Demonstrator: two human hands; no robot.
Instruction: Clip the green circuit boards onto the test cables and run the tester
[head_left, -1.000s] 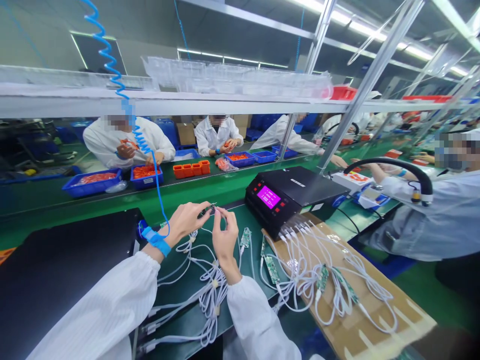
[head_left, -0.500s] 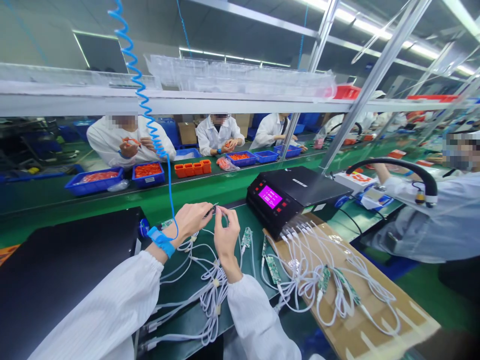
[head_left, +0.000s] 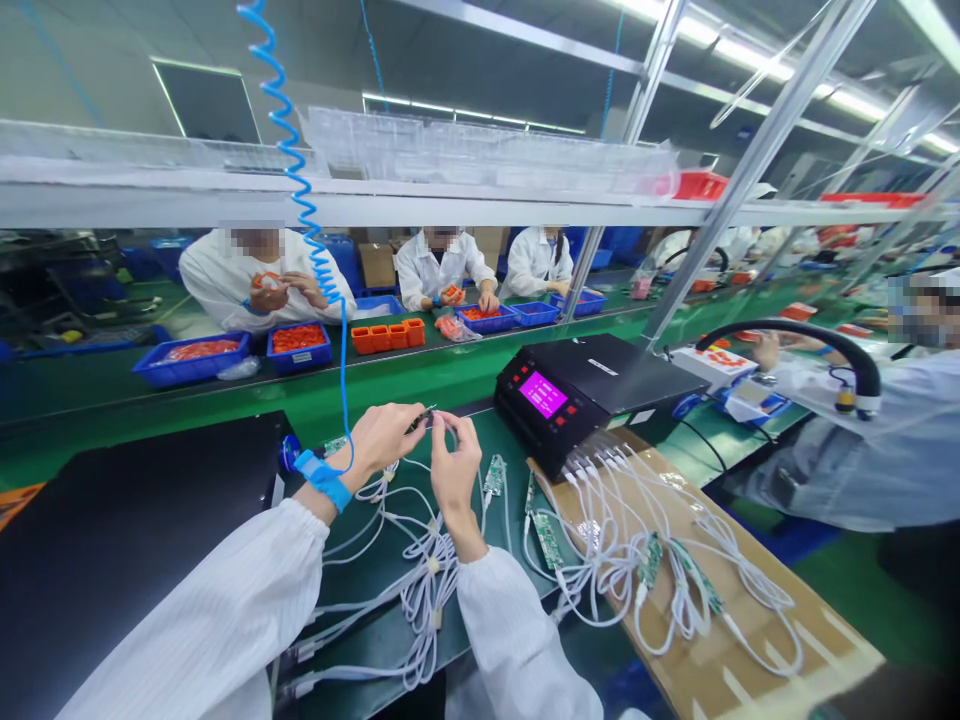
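My left hand [head_left: 384, 438], with a blue wrist strap [head_left: 324, 482] and coiled cord, pinches a small circuit board [head_left: 420, 420] seen nearly edge-on. My right hand [head_left: 456, 462] meets it from the right, thumb and fingers closed on the end of a white cable [head_left: 452, 436]. The plug itself is mostly hidden by the fingertips. Below both hands lies a bundle of white cables [head_left: 431, 570] on the green mat. Beside my right hand, a green circuit board [head_left: 493, 475] rests on the mat, and another circuit board [head_left: 548, 540] lies further right with a cable attached.
A black tester [head_left: 600, 375] with a lit purple screen stands right of centre, many white cables leading from it over cardboard [head_left: 750, 600]. A black case [head_left: 150, 530] fills the left. Across the green conveyor, co-workers handle orange parts beside blue bins [head_left: 191, 362].
My hands keep nearly the same pose at the board. The view has shifted slightly. Across the line, a co-worker's hand has moved down to a blue bin.
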